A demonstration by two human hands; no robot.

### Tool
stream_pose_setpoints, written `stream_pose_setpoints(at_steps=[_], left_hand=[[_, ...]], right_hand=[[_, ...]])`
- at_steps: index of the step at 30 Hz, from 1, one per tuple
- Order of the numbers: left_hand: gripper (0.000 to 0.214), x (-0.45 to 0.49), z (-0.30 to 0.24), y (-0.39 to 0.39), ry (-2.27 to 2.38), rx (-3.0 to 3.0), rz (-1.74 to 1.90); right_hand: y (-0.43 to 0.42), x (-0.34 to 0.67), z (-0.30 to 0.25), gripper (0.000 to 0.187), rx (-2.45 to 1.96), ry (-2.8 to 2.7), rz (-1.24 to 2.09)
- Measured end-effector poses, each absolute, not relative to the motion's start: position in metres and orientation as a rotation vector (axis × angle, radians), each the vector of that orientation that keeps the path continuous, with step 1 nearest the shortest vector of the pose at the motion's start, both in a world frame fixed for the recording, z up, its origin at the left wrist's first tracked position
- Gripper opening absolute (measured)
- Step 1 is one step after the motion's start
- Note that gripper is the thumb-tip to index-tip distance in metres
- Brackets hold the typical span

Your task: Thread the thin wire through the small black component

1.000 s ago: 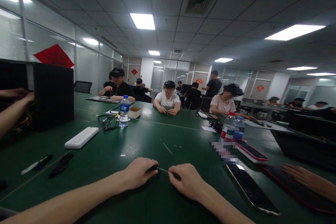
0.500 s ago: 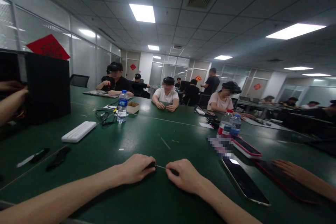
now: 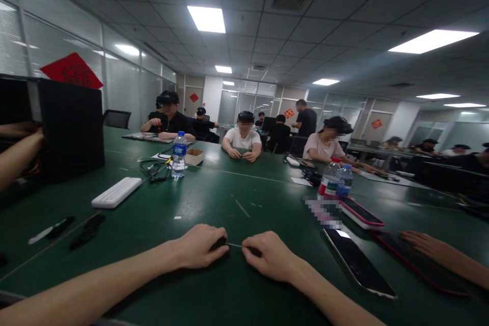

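Note:
My left hand [image 3: 200, 245] and my right hand [image 3: 269, 254] rest on the green table [image 3: 214, 198] close in front of me, knuckles up, fingers curled closed. Between them runs a thin pale strand [image 3: 234, 245], pinched at each end by one hand. A small dark piece shows at each hand's fingertips where the strand ends; I cannot make out what it is.
A dark phone [image 3: 355, 262] lies right of my right hand, beyond it a pink-edged phone [image 3: 362, 212] and two bottles [image 3: 336, 181]. Another person's hand [image 3: 424, 245] rests at the right. A white case [image 3: 116, 192], black tools [image 3: 82, 232] and a black box [image 3: 71, 130] stand left. Several people sit across the table.
My hands hold the same pose with the strand between them. The view has shifted slightly; nothing on the table has moved.

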State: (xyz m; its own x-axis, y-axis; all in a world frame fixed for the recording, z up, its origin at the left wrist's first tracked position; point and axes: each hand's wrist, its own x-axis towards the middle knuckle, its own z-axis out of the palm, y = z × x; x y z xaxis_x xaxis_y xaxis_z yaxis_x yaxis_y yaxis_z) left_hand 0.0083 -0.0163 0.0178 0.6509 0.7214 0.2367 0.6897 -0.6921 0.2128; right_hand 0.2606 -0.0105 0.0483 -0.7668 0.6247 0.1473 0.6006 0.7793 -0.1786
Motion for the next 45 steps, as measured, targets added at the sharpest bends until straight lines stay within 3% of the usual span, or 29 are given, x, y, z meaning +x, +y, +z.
stream_pose_setpoints(at_steps=[17,45], left_hand=[[0.022,0.014,0.008,-0.014,1.138,2.743,0.594],[0.023,0.009,0.017,-0.016,1.178,2.696,0.486]], right_hand=[[-0.015,0.26,0.05,0.029,-1.091,-2.747,0.094],[-0.017,0.259,0.052,0.029,-1.037,-2.761,0.172]])
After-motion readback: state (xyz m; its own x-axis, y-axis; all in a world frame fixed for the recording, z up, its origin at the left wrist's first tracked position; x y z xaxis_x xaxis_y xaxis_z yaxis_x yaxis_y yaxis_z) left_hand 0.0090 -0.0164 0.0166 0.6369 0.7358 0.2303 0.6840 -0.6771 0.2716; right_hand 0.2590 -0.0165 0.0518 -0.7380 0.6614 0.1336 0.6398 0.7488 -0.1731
